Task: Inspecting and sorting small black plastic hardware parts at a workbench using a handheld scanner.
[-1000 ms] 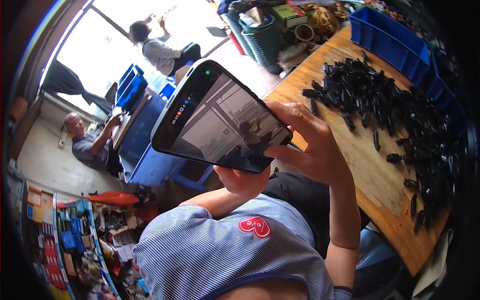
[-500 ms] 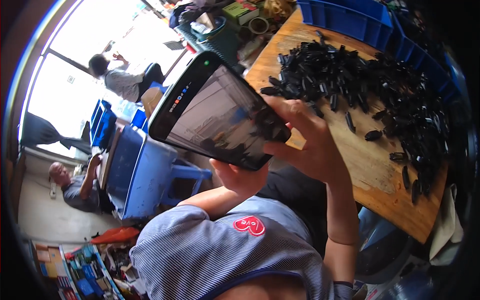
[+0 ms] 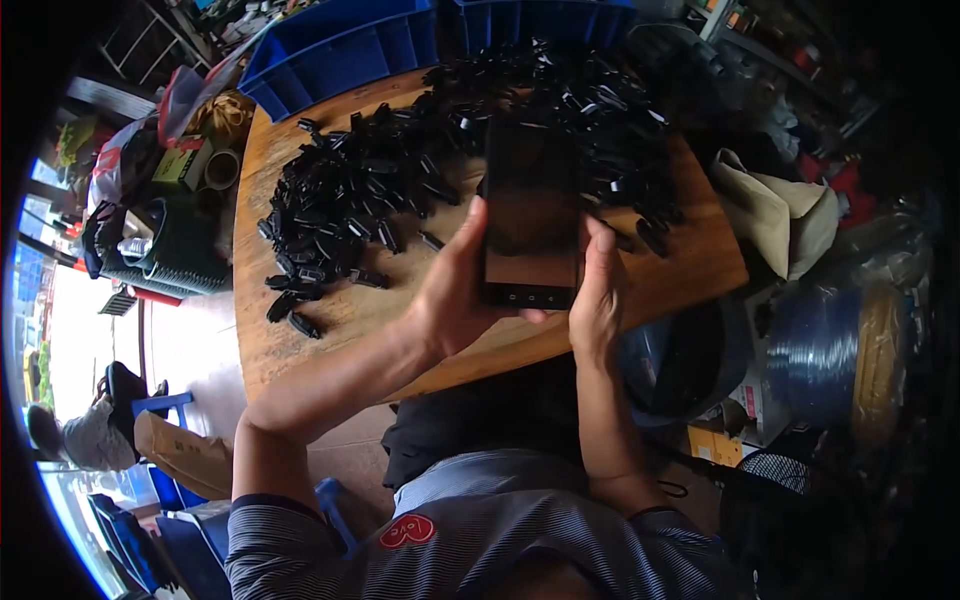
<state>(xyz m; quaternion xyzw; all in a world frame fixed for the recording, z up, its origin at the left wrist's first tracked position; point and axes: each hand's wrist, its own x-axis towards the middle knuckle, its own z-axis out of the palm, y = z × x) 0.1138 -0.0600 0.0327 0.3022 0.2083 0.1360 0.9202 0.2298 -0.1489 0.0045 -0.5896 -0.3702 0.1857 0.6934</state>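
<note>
A black smartphone point(image 3: 532, 215) is held upright over the near side of a wooden table, its screen facing me and mostly dark. My left hand point(image 3: 455, 285) grips its left edge, thumb along the side. On the other edge my right hand point(image 3: 599, 290) is closed round the lower corner, thumb pointing up. Most fingers of both hands are hidden behind the phone. Beyond and around it, many small glossy black plastic pieces point(image 3: 350, 215) lie in a loose heap on the wooden table point(image 3: 390, 355).
Blue plastic bins point(image 3: 345, 60) stand along the table's far edge. A beige cloth or paper sheet point(image 3: 775, 215) hangs by the right corner. Wrapped spools of clear blue material point(image 3: 815, 345) stand at lower right. At far left, another person point(image 3: 95, 430) sits near a bright opening.
My view has swung right, from the room and window to the table. The phone has turned from tilted sideways to upright, and its screen has gone from a bright camera picture to dark.
</note>
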